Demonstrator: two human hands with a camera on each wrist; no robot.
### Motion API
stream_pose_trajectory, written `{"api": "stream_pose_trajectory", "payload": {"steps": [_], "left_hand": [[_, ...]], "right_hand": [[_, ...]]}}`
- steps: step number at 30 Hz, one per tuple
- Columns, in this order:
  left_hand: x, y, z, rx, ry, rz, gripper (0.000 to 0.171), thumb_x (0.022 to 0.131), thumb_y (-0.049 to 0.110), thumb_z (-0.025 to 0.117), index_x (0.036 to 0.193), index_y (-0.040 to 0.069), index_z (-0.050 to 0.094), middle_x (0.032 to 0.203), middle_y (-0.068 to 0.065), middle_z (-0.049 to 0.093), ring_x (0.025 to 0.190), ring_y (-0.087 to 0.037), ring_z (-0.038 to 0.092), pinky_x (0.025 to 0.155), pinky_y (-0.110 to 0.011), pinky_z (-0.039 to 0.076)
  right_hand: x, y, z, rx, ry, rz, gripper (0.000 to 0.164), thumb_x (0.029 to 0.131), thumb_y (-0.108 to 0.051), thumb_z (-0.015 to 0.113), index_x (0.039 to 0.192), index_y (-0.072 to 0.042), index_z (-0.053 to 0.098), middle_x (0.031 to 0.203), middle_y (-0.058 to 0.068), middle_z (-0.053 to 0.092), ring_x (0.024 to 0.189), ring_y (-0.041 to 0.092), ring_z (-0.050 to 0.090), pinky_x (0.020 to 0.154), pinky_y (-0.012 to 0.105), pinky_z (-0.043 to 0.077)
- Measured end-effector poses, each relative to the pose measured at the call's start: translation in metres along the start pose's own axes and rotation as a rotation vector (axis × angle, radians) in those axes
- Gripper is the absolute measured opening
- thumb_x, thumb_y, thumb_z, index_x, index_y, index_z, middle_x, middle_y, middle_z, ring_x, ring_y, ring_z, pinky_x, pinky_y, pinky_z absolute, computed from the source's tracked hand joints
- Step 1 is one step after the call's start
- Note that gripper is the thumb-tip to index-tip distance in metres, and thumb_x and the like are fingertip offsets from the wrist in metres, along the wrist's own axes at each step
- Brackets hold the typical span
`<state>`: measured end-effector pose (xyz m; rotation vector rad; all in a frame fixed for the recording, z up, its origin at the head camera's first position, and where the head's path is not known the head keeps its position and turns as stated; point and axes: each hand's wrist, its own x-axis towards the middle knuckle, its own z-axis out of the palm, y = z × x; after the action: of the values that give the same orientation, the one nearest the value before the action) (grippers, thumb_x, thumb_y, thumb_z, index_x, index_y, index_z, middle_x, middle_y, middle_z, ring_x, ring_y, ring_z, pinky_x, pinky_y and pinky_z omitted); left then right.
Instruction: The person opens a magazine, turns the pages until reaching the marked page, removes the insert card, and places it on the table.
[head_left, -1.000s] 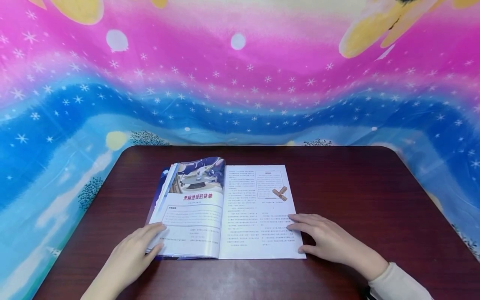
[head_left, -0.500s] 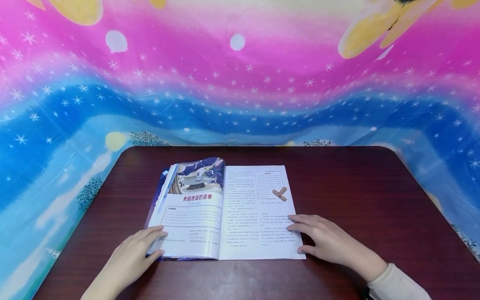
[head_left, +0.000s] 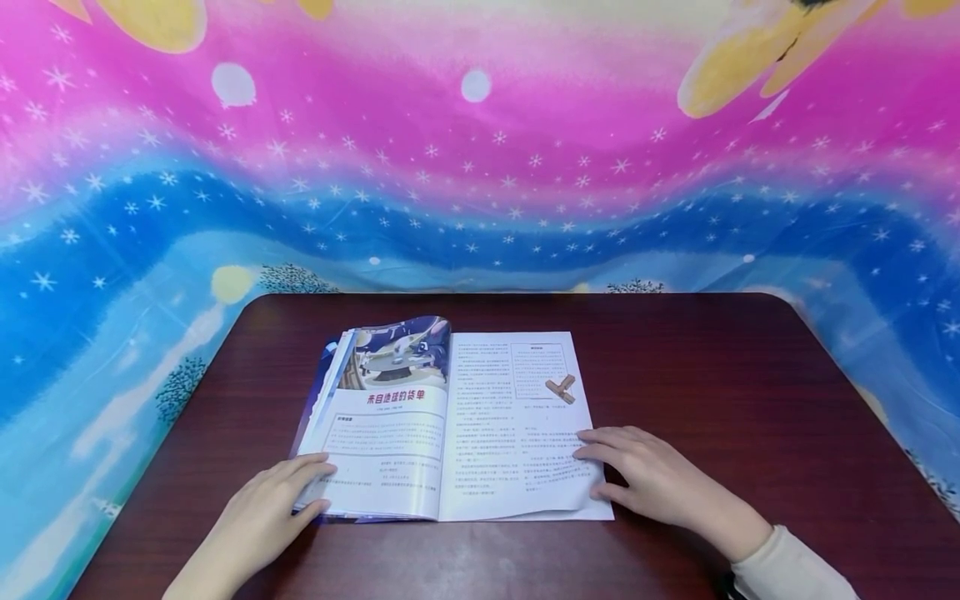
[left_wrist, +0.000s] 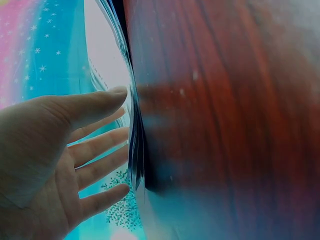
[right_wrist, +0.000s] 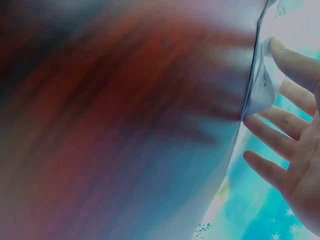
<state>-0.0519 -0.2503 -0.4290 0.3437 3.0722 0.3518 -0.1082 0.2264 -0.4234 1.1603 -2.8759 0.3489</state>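
An open magazine (head_left: 487, 475) lies on the dark brown table (head_left: 712, 367). Its left page (head_left: 390, 437) carries a picture and a red title; the right page (head_left: 483, 417) is mostly text. My left hand (head_left: 255, 512) rests on the lower left edge with fingers spread, thumb near the bottom corner. On the opposite side, my right hand (head_left: 660, 479) lays its fingers over the right edge. Its thumb pushes at the lower corner, where the top page curls up. In the right wrist view that lifted corner (right_wrist: 262, 95) bends between thumb and fingers, which stay fairly straight.
Behind the table hangs a pink and blue cloth (head_left: 480, 183) with snowflakes, reaching down around both sides. A dark blue cover (head_left: 317, 379) shows under the left pages. A light sleeve (head_left: 791, 567) covers the right forearm.
The right thumb has moved slightly inward and up, and the lower right corner of the top page has lifted. The left hand stays almost still.
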Motion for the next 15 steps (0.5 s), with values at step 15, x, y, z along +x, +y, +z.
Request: {"api": "stream_pose_trajectory", "payload": {"steps": [15], "left_hand": [[0.002, -0.001, -0.004, -0.013, 0.031, 0.012, 0.035, 0.085, 0.024, 0.079, 0.117, 0.013, 0.071, 0.123, -0.007, 0.066, 0.113, -0.033, 0.062, 0.093, -0.055, 0.048]], "right_hand": [[0.017, 0.001, -0.010, 0.028, 0.178, -0.082, 0.035, 0.079, -0.028, 0.084, 0.110, -0.017, 0.073, 0.122, 0.000, 0.066, 0.114, 0.019, 0.060, 0.095, 0.043, 0.050]]}}
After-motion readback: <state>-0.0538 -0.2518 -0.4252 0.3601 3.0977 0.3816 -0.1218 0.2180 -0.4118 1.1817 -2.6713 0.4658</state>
